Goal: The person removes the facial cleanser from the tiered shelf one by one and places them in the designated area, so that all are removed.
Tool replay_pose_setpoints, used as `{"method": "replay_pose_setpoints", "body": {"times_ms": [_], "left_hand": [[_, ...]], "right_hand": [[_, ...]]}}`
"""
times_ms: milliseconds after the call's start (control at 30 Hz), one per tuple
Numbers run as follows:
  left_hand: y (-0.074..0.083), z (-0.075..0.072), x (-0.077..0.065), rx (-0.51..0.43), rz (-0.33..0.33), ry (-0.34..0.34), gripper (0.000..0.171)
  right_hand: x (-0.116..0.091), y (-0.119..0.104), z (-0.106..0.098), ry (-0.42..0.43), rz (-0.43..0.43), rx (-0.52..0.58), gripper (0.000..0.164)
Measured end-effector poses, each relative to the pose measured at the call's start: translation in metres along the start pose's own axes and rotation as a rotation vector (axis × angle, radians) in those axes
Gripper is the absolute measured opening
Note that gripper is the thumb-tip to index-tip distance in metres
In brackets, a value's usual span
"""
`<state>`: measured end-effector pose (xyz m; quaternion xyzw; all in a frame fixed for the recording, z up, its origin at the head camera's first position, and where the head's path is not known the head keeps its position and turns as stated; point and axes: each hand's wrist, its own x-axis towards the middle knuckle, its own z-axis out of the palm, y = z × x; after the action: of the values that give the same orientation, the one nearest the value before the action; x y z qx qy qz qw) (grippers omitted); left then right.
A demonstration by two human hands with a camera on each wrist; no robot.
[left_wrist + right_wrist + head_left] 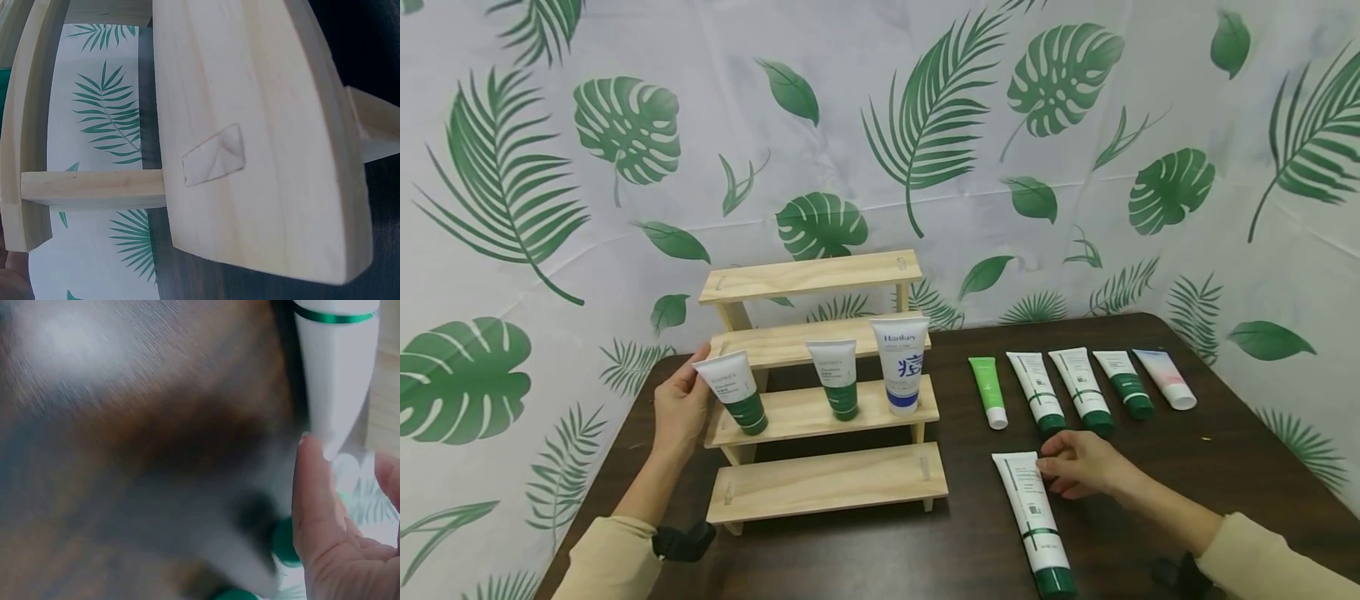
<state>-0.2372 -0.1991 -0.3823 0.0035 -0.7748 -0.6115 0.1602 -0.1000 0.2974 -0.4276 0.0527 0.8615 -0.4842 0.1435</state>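
Observation:
My right hand [1086, 465] is beside the upper end of a long white tube [1033, 517] with a green cap, lying on the table. In the right wrist view a fingertip is right at the tube's flat end, and another finger stands apart. My left hand [681, 408] is at the left end of a stepped wooden rack [827, 483]; its fingertips are partly hidden. Close by, a small white-and-green tube [733, 392] leans on the rack's second-lowest step. Another small white-and-green tube [835, 379] and a white-and-blue tube [901, 367] stand on that step.
On the dark table [850, 558], a row to the right holds a slim green tube [987, 387], several white-and-green tubes [1081, 387] and a pink-and-blue tube [1165, 375]. A leaf-patterned cloth [820, 150] hangs behind the table.

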Motion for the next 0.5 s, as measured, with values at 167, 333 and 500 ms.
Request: {"method": "replay_pose_setpoints", "body": {"times_ms": [167, 333, 500], "left_hand": [[0.001, -0.001, 0.0, 0.009, 0.001, 0.0, 0.04], [0.0, -0.001, 0.0, 0.015, 0.006, -0.004, 0.04], [-0.001, -0.001, 0.0, 0.011, 0.009, -0.003, 0.04]], "right_hand": [[0.005, -0.022, -0.006, 0.078, -0.179, -0.032, 0.039], [0.014, -0.057, -0.007, 0.172, -0.374, -0.01, 0.033], [0.019, -0.093, 0.001, 0.239, -0.489, 0.033, 0.031]]}}
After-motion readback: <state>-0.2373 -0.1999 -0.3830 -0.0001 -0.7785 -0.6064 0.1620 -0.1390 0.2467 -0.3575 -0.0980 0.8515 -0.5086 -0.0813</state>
